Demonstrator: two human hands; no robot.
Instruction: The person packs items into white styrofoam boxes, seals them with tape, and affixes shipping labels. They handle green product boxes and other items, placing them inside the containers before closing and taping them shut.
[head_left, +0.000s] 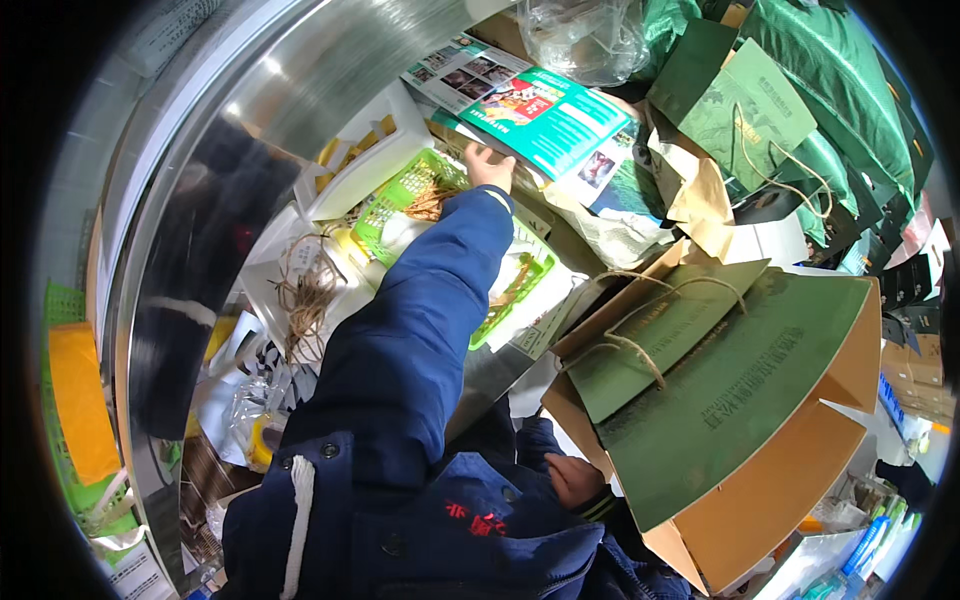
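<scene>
My left hand (489, 166) reaches over the far rim of a green plastic basket (367, 223); its fingers are spread and nothing shows between them. Inside the basket, a bundle of thin brown strands (429, 201) lies close to my wrist, and my blue sleeve hides the basket's middle. Just beyond my fingers is a teal printed sheet (544, 120) with food pictures. My right hand (574, 480) is low, with its fingers curled, beside a cardboard box (765, 480); its grip is not clear. A green paper bag (667, 337) with cord handles lies on that box.
White bins (375, 165) stand left of the basket, one with a tangle of twine (306, 300). A curved metal edge (150, 300) runs along the left. Crumpled brown paper (694, 195), another green paper bag (757, 112) and green woven sacks (840, 82) fill the upper right.
</scene>
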